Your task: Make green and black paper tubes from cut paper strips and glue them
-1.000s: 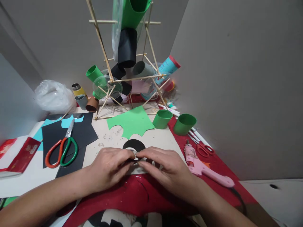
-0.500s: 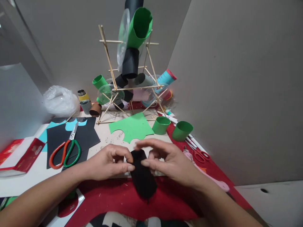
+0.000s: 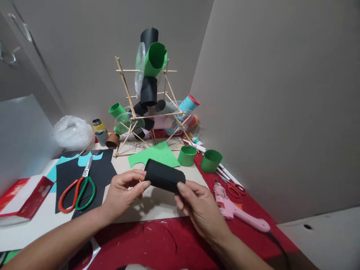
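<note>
A black paper tube (image 3: 164, 175) is held lengthwise between both hands, above the pale board. My left hand (image 3: 123, 191) grips its left end with thumb and fingers. At the other end, my right hand (image 3: 197, 206) pinches the tube's lower right edge. Just behind it lies a cut sheet of green paper (image 3: 157, 154). Two green paper rings (image 3: 187, 155) stand right of that sheet. To the right of my right hand rests a pink glue gun (image 3: 239, 214). Scissors with one red and one green handle (image 3: 81, 191) lie left of my left hand on black paper (image 3: 107, 168).
A wooden stick frame (image 3: 153, 117) with clear discs and green and black tubes rises at the back. A plastic bag (image 3: 73, 132) and small containers sit back left. A red box (image 3: 25, 198) lies at left; red-handled scissors (image 3: 235, 189) lie at right, near the wall (image 3: 267, 112).
The black tube has been lifted and turned from slanting toward me to lying nearly sideways. Both hands have shifted to its two ends. My view has tilted, showing more of the glue gun.
</note>
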The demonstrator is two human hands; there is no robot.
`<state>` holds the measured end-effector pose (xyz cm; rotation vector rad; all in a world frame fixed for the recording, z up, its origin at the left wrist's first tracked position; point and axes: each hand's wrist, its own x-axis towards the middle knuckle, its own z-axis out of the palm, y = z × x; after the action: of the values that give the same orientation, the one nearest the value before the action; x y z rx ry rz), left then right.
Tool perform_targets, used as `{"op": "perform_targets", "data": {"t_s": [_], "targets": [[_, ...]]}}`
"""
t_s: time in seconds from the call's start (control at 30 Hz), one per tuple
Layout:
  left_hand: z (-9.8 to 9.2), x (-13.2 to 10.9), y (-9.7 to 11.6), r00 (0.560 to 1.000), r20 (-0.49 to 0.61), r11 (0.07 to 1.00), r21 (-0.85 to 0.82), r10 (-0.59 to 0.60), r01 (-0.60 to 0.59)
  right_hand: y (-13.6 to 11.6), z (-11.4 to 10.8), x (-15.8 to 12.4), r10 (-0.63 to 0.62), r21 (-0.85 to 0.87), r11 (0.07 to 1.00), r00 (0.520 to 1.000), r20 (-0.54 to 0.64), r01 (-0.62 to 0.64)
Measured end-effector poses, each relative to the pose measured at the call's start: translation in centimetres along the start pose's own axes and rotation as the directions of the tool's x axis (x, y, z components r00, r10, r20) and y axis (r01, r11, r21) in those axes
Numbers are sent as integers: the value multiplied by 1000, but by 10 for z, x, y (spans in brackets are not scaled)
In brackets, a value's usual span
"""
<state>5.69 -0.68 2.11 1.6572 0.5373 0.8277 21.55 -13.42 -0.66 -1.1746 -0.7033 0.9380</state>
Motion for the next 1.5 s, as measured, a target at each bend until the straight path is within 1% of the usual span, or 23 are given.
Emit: {"op": "perform_targets", "data": {"t_s": [0.07,0.13,0.17,0.2,0.27,0.33,0.4,0.53,0.6,0.67,0.77,0.87,1.0,1.07,1.17,1.23,1.33,1.4,1.47,1.5], "targets": [[-1,0,1,992,111,998,9,-65,64,-1,2,0,-43,-82,996,999,-14,41],[-2,1,3,962,229,989,1,-146,150,-3,4,1,-87,-171,982,996,2,86],[-2,1,4,946,268,981,-5,-184,193,-4,4,1,-104,-205,973,994,23,107],[-1,1,4,931,290,972,-10,-221,234,-4,5,1,-115,-229,966,992,44,122],[0,1,2,912,295,952,-27,-283,305,-4,6,1,-125,-240,961,990,65,138],[2,0,-1,900,286,933,-54,-328,357,-3,7,1,-139,-241,959,989,56,149],[4,-1,-5,893,288,921,-80,-345,381,-3,7,1,-168,-257,951,985,31,171],[6,-2,-11,888,300,909,-122,-349,398,-6,7,2,-219,-289,932,975,35,219],[6,-2,-14,878,314,896,-142,-362,421,-7,6,2,-217,-286,931,974,63,226],[6,-2,-15,875,314,892,-146,-368,428,-6,7,3,-191,-282,937,978,80,206],[7,-2,-18,901,267,912,-134,-343,387,-2,8,4,-152,-266,950,986,73,166],[7,-3,-19,924,228,935,-108,-307,337,1,10,5,-153,-259,952,987,57,163],[8,-4,-19,912,239,927,-95,-333,363,-3,10,7,-201,-255,943,977,74,213],[8,-4,-18,913,234,928,-88,-333,361,-4,10,7,-208,-264,940,976,64,217],[8,-5,-15,944,184,957,-43,-275,287,-4,10,6,-117,-257,958,992,55,127],[8,-6,-15,962,135,970,-15,-237,241,-2,11,6,-53,-216,974,998,43,61],[8,-8,-18,967,92,971,-11,-236,238,0,12,9,-29,-140,990,1000,-6,28],[9,-9,-20,952,135,959,-28,-276,282,-1,11,12,-37,-133,991,999,-23,33],[8,-8,-19,925,214,943,-40,-315,330,-4,7,18,-73,-165,984,996,-41,66],[7,-6,-18,917,234,939,-49,-322,341,-8,4,20,-99,-188,978,994,-51,87]]}}
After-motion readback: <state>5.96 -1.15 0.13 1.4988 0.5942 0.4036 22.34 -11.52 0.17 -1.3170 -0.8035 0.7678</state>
